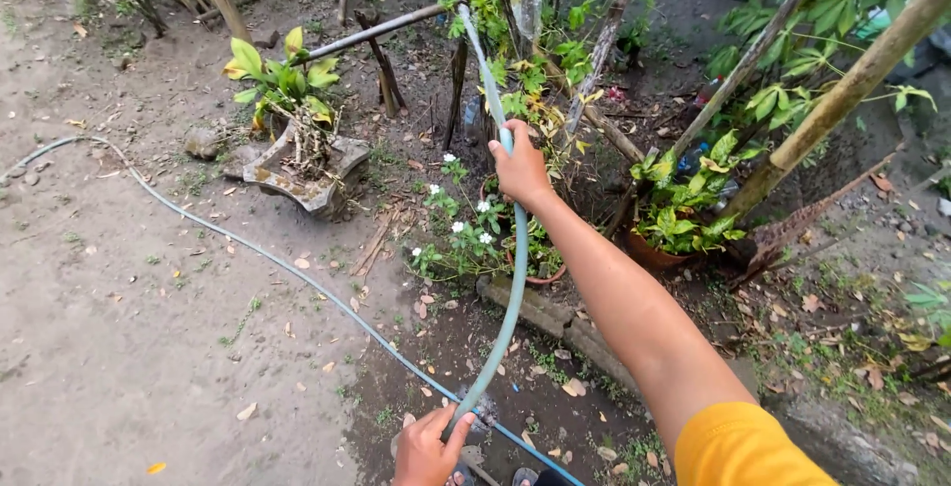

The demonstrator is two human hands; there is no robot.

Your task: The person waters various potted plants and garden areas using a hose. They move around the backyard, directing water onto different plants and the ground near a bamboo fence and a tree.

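Right hand [520, 171] clamped on hose [515, 278] near its end, aimed at white-flowered plant [461, 233]; left hand [428, 449] grips lower. Soil there dark; watering apparently underway.

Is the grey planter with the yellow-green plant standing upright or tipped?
Tipped. The grey planter leans on the soil, its rim slanted and one corner raised, and its yellow-green plant angles off to the left.
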